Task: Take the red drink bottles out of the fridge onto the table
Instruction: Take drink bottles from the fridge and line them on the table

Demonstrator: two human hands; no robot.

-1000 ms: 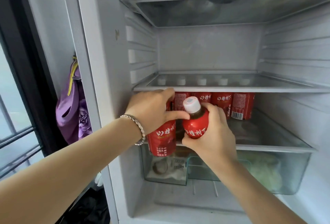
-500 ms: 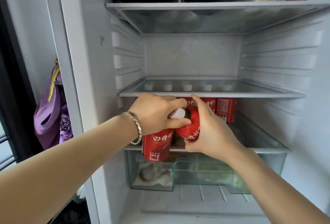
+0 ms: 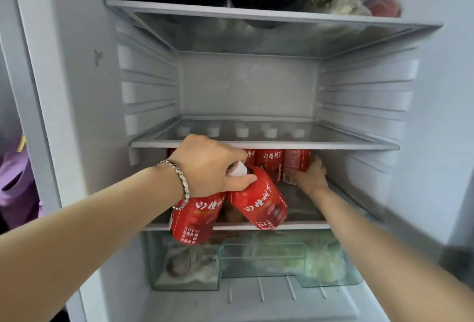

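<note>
Two red plastic drink bottles [image 3: 197, 208] hang by their necks from my left hand [image 3: 213, 167], at the front of the glass fridge shelf [image 3: 307, 225]. The straight bottle [image 3: 192, 226] is at 7 o'clock and the tipped bottle [image 3: 261, 206] at 5 o'clock. I should squeeze tight. At 3 o'clock my right hand [image 3: 311, 175] touches a back-row red bottle [image 3: 296, 162]; I cannot tell if it grips. My left hand hides one cap. No table shows.

A silver link bracelet [image 3: 182, 183] rings the left wrist; both forearms are bare
</note>
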